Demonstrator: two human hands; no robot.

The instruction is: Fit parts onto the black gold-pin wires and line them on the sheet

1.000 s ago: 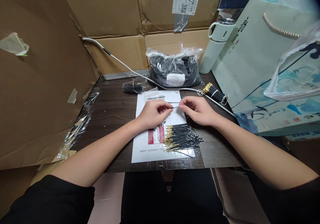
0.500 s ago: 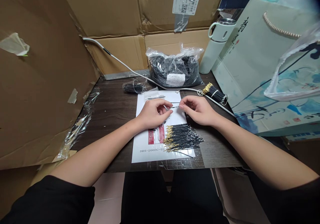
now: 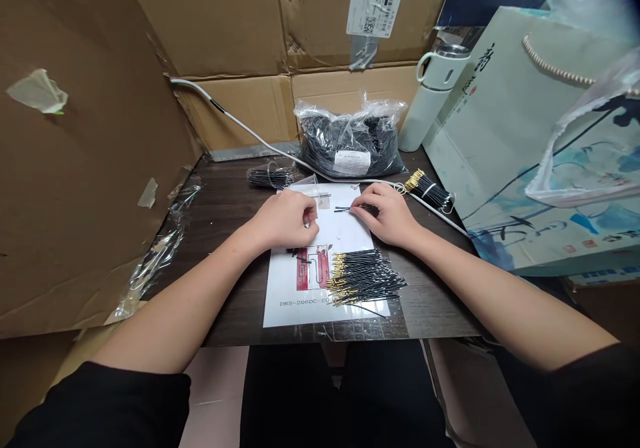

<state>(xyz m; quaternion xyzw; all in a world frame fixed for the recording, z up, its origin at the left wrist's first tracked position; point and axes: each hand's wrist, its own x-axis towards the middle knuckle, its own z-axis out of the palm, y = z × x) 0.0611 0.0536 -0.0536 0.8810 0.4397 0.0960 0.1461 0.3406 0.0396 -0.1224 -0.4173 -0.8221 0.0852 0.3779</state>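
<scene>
My right hand point(image 3: 383, 213) pinches a couple of short black wires point(image 3: 342, 209) between thumb and fingertips, their ends pointing left. To the left, my left hand point(image 3: 290, 218) is closed with its fingers curled; whether anything is inside is hidden. Both hands are above a printed sheet point(image 3: 285, 311) with a red and white picture. On the sheet's lower right lies a pile of black wires with gold tips point(image 3: 367, 275). A few small black pieces point(image 3: 301, 257) lie over the printed picture. Behind my left hand is a clear plastic piece point(image 3: 306, 183), partly covered.
At the back sits a clear bag of black wires point(image 3: 353, 138), with a tied bundle of black wires point(image 3: 270, 177) to its left. A gold-tipped bundle point(image 3: 429, 189) lies right, beside a white cable point(image 3: 260, 143). A bottle point(image 3: 427, 111), paper bag point(image 3: 520, 141) and cardboard point(image 3: 90, 168) surround the table.
My hands have moved apart. The left hand has shifted left and curled its fingers, away from the wires; the right keeps hold of them. The view has shifted slightly.
</scene>
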